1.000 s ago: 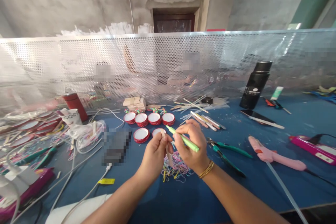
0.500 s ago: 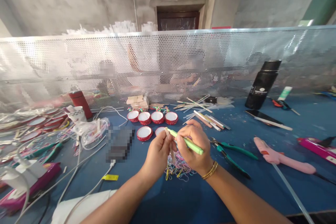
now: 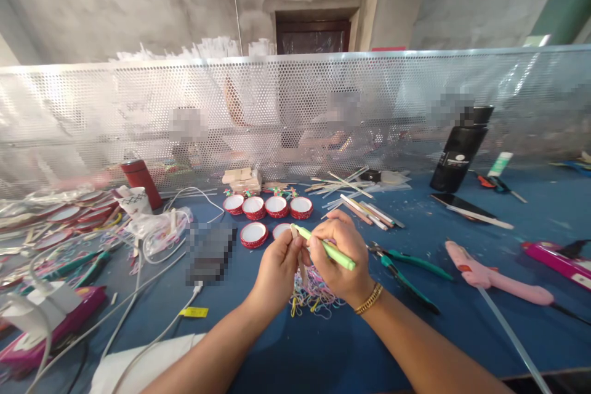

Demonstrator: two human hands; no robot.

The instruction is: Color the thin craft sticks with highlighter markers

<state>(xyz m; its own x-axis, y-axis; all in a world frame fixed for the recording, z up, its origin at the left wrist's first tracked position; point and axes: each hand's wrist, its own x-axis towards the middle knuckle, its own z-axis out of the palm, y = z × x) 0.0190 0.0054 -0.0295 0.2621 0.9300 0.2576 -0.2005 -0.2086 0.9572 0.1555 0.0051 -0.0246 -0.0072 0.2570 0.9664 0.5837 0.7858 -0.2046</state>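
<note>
Between the thumb and fingers of my left hand [image 3: 278, 261] is a flat wooden craft stick [image 3: 303, 275], held upright. My right hand [image 3: 344, 255] grips a light green marker pen [image 3: 339, 255], its tip at the top end of the stick. Below both hands lies a tangle of pastel strings [image 3: 318, 298] on the blue table. Just beyond them sit small red-rimmed round discs with white tops [image 3: 253, 234], some stacked; one is partly hidden behind my left hand.
Green-handled pliers [image 3: 406, 274] and a pink glue gun [image 3: 496, 280] lie at right, near a black bottle [image 3: 462, 151]. On the left are a phone [image 3: 212, 252], white cables, a magenta power strip [image 3: 87, 308] and a red bottle [image 3: 141, 181]. A perforated metal screen [image 3: 258, 92] stands behind.
Almost nothing differs. Both hands keep the same hold, and the marker tip stays at the top of the stick; the view has shifted very slightly.
</note>
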